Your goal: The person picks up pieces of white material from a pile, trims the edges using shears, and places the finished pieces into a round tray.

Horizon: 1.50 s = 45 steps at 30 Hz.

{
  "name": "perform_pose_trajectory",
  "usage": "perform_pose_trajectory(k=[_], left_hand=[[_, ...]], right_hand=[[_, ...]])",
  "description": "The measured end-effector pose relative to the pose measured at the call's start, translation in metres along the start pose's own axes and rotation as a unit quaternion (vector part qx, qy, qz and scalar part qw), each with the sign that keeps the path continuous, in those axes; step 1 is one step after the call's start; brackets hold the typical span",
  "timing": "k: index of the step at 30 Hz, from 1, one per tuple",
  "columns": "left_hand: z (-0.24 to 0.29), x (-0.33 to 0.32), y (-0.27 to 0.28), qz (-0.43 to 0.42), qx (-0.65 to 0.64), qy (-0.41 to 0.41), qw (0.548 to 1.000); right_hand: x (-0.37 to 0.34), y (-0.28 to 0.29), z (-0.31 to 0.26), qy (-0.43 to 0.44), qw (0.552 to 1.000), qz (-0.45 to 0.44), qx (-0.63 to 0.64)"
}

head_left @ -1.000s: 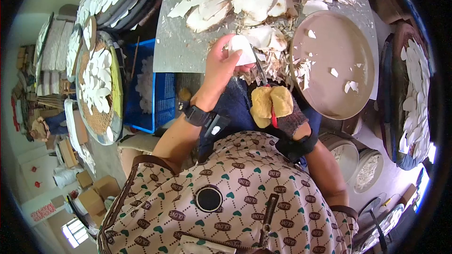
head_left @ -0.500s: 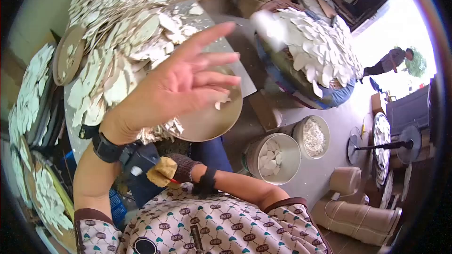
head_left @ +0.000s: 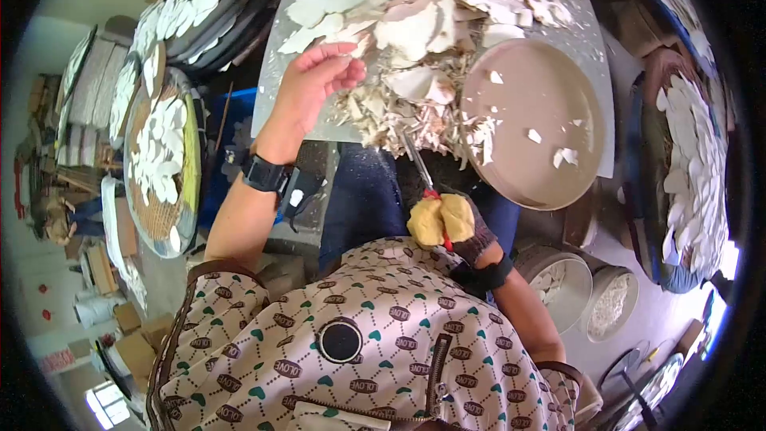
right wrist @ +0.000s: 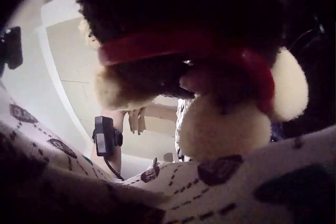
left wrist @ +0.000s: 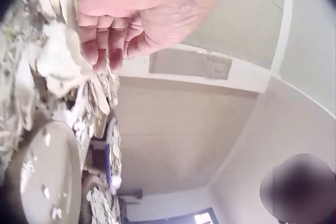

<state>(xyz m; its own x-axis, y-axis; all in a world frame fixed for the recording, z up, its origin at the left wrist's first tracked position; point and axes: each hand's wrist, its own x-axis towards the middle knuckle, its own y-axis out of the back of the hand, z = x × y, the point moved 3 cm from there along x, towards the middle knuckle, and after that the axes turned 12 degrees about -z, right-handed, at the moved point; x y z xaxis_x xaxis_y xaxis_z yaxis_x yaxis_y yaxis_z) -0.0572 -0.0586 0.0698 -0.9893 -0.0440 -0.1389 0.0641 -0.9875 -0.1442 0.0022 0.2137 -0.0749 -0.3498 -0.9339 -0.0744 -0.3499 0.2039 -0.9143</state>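
In the head view my left hand [head_left: 307, 88], bare and holding nothing, hovers at the near left of a heap of large white slices with brownish edges [head_left: 415, 28]. Its fingers are loosely bent; the left wrist view has the same hand [left wrist: 136, 14] beside the slices. Low over my lap, my right hand [head_left: 477, 238] in a dark knitted glove grips red-handled scissors [head_left: 416, 166], blades pointing at the table. Yellow sponge padding [head_left: 427, 223] covers the handles. The right wrist view gives a dark close-up of the red handle [right wrist: 157, 48] and sponge.
A round tan tray [head_left: 535, 124] with a few white scraps stands right of a pile of thin trimmings [head_left: 383, 120] on the grey table [head_left: 590, 72]. Buckets [head_left: 558, 279] sit at lower right. Slice-covered round racks [head_left: 694, 168] flank both sides.
My left hand held a white slice, then swung right with fingers spread as the slice flew toward the right-hand rack. It is now back over the table. My right hand keeps the scissors.
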Motion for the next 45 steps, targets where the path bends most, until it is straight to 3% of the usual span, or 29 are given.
perform_pose_trajectory(k=[2,5,6,8,11,13,16,21,24,25,27,29,31,34,35,39,41,44,45], left_hand=[[-0.018,-0.007,0.008,0.022,0.045,0.045,0.998],[-0.041,0.003,0.001,-0.015,0.203,0.032,0.979],[-0.045,0.008,-0.005,-0.028,0.269,0.016,0.963],[-0.045,0.020,-0.020,-0.045,0.378,-0.018,0.925],[-0.053,0.036,-0.038,-0.087,0.499,-0.067,0.859],[-0.067,0.049,-0.037,-0.133,0.539,-0.102,0.826],[-0.061,0.057,-0.030,-0.178,0.527,0.022,0.831],[-0.047,0.045,-0.002,-0.034,0.406,-0.084,0.910],[-0.054,0.038,0.023,0.032,0.221,-0.024,0.974],[-0.057,0.035,0.025,0.049,0.113,-0.045,0.991],[-0.046,0.021,0.022,0.059,-0.047,0.021,0.997],[-0.047,0.011,0.021,0.053,-0.179,0.062,0.980],[-0.050,0.006,0.016,0.051,-0.178,0.060,0.981],[-0.055,-0.002,0.005,0.058,-0.179,0.040,0.981],[-0.056,-0.005,0.000,0.062,-0.180,0.030,0.981],[-0.065,-0.015,-0.017,0.084,-0.194,0.034,0.977],[-0.073,-0.018,-0.023,0.096,-0.208,0.030,0.973],[-0.069,-0.018,-0.034,0.087,-0.227,-0.004,0.970],[-0.066,-0.017,-0.033,0.072,-0.132,-0.045,0.988]], right_hand=[[-0.002,-0.015,-0.013,0.007,0.980,-0.001,-0.199],[0.004,-0.015,-0.009,0.001,0.992,0.002,-0.126],[0.006,-0.017,-0.012,-0.012,0.970,0.005,-0.242],[0.009,-0.022,-0.021,-0.037,0.886,0.013,-0.463],[0.007,-0.017,-0.017,-0.018,0.861,0.014,-0.508],[0.007,-0.004,-0.007,-0.034,0.897,0.037,-0.439],[0.009,-0.002,-0.009,-0.046,0.906,0.049,-0.417],[0.012,-0.002,-0.008,-0.060,0.905,0.067,-0.417],[0.019,-0.009,-0.013,-0.055,0.902,0.057,-0.424],[0.021,-0.015,-0.017,-0.060,0.895,0.058,-0.439],[0.024,-0.023,-0.023,-0.056,0.860,0.062,-0.503],[0.024,-0.017,-0.020,-0.028,0.900,0.077,-0.428],[0.020,-0.011,-0.015,0.012,0.953,0.069,-0.293],[0.016,0.002,-0.011,0.013,0.983,0.067,-0.172],[0.019,0.003,-0.005,0.059,0.996,0.028,0.052],[0.018,0.010,-0.006,0.097,0.995,-0.025,0.008],[0.016,0.012,-0.009,0.084,0.991,0.015,-0.102],[0.017,0.019,-0.008,0.086,0.988,0.014,-0.124],[0.015,0.019,-0.010,0.073,0.977,0.034,-0.198]])
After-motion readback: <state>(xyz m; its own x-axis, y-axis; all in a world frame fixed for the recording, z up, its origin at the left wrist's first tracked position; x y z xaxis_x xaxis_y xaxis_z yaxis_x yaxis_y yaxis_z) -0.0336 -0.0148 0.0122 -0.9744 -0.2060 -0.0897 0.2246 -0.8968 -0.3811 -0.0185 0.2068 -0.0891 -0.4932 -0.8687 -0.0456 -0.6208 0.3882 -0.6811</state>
